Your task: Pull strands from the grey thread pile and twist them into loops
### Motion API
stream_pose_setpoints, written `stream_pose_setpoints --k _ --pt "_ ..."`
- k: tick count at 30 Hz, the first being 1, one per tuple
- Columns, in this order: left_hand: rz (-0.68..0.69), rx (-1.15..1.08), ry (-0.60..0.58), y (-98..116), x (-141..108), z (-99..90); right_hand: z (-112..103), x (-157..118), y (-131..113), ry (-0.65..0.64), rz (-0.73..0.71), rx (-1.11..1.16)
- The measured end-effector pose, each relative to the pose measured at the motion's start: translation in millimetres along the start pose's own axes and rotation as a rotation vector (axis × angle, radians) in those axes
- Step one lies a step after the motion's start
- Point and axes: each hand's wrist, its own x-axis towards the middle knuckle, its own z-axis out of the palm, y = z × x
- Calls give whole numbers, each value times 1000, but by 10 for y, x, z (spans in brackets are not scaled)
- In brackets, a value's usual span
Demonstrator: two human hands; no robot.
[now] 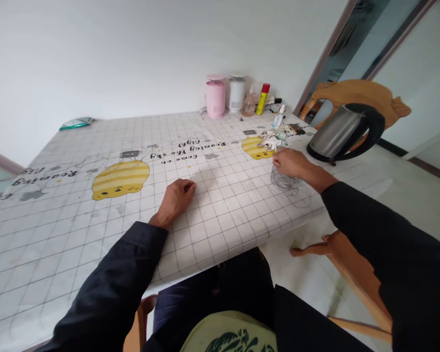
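Note:
My left hand (176, 199) rests on the checked tablecloth (220, 195) with its fingers curled in, and nothing shows in it. Farther right, my right hand (291, 163) is closed at the top of a loose tangle of thin grey wire (285, 183). The fingers seem to pinch its upper strands; the exact grip is hidden behind the hand. Loose loops of the wire spread over the cloth toward the table's front edge. Just beyond my right fingertips lies a crumpled whitish cloth (273, 139).
A steel electric kettle (333, 134) stands right of my right hand. Along the wall are a pink container (215, 98), a white container (236, 95), a pump bottle (248, 103) and a yellow can (262, 100). A green-white packet (77, 123) lies far left. Wooden chairs (366, 95) stand at right.

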Motion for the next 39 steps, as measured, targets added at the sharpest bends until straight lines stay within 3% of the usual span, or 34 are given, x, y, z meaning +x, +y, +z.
stream_pose_setpoints --k 3,6,12,20,24,30,34,39 --pt "9 12 -1 -21 11 18 -248 -37 197 115 109 119" --pt "33 35 -5 -48 26 33 -432 -59 354 138 240 277" --pt "36 35 -8 -58 32 21 -479 -99 483 167 458 499" --pt "39 8 19 -20 8 29 -580 -167 382 204 427 674" --pt "8 -133 64 97 -53 21 -646 -100 -139 285 278 660" --pt "-122 -627 -41 274 -82 -70 -430 27 -1412 408 6 793" --pt "-140 -832 80 251 -11 -193 -198 129 -2027 332 -132 1011" --pt "-110 -861 198 124 87 -309 -3 201 -2420 128 -292 1270"
